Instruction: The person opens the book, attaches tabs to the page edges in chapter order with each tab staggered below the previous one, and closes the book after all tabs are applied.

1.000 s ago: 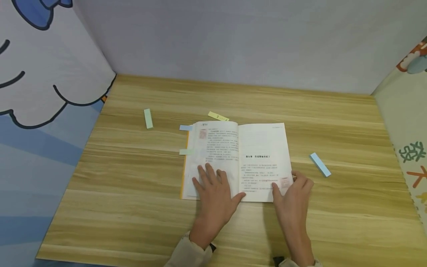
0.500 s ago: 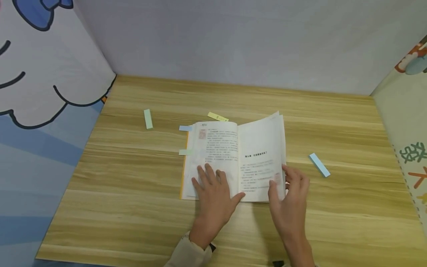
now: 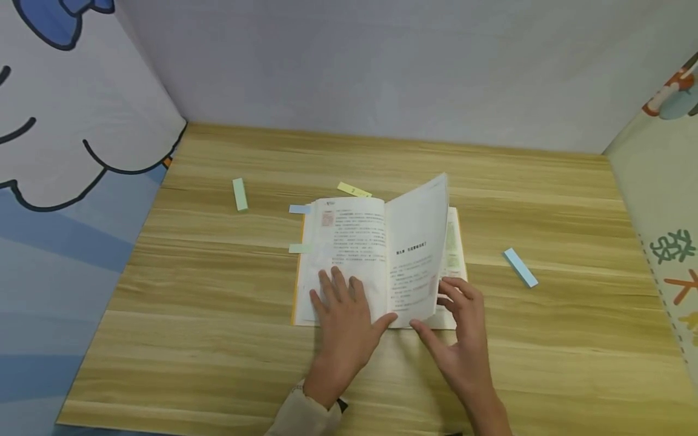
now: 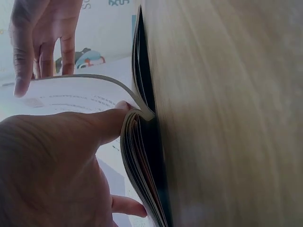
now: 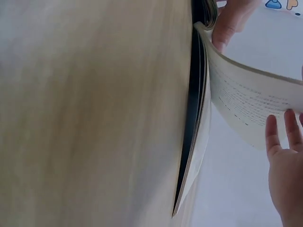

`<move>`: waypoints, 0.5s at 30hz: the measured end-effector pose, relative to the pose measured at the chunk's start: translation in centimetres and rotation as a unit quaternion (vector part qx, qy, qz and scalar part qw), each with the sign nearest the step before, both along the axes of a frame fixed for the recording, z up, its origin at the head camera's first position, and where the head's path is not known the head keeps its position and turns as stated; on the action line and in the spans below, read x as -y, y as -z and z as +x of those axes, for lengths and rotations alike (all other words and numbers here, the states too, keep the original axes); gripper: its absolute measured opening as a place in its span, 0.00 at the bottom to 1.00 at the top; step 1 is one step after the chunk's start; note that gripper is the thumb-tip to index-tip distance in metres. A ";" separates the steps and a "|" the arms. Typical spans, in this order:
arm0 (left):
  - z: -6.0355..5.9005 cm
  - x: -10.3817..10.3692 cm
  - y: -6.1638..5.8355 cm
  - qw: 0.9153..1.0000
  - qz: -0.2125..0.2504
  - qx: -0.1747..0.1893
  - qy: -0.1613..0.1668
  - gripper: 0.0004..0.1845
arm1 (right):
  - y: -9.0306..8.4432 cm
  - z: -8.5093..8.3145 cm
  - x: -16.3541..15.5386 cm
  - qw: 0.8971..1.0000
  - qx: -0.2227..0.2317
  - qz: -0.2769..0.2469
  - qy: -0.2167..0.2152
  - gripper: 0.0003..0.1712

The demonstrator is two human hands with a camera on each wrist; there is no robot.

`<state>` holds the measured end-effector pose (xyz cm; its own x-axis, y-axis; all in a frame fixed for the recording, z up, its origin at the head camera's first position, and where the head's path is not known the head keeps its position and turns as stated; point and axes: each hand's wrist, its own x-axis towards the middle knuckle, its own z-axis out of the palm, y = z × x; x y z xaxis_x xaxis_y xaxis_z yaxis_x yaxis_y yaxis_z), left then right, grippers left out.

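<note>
A book lies spread on the wooden table. My left hand rests on its left page, fingers spread and thumb by the spine; the left wrist view shows that thumb at the gutter. Several right-hand pages stand tilted up in a curved sheaf. My right hand is at their outer edge: straight fingers touch the back, while the thumb lies at the front near the lower edge, apart from the fingers. Beneath, another page with green patches shows.
A blue tab and a green tab stick out from the book's left edge. Around it on the table lie a pale green strip, a yellow strip and a blue strip. A grey cloth wall closes the back.
My right hand has moved left, lifting the right-hand pages from lying flat to a steep tilt and uncovering the page beneath. Its thumb has slid toward their lower edge. My left hand stays in place.
</note>
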<state>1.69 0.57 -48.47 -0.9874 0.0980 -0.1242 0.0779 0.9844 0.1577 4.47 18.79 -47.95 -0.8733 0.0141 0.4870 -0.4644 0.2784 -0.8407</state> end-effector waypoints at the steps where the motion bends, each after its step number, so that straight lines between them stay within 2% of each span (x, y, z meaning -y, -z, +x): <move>1: 0.0 0.0 0.0 1.000 0.002 -0.001 -0.001 0.57 | 0.1 0.0 -0.1 1.000 0.001 0.007 -0.008 0.43; 4: 0.1 0.2 0.2 1.000 0.011 -0.004 -0.004 0.57 | 0.4 0.0 -0.2 0.999 0.011 0.027 -0.031 0.44; 8: 0.1 0.3 0.3 1.000 0.024 -0.006 -0.005 0.57 | 0.9 0.3 -0.2 0.994 0.046 0.083 -0.056 0.51; 12: 0.2 0.5 0.2 1.000 0.026 -0.005 0.004 0.56 | 0.8 0.7 -0.1 0.983 0.091 0.148 -0.066 0.61; 15: 0.2 1.0 0.1 0.999 0.029 -0.008 0.020 0.54 | 0.7 0.9 0.0 0.971 0.138 0.184 -0.067 0.61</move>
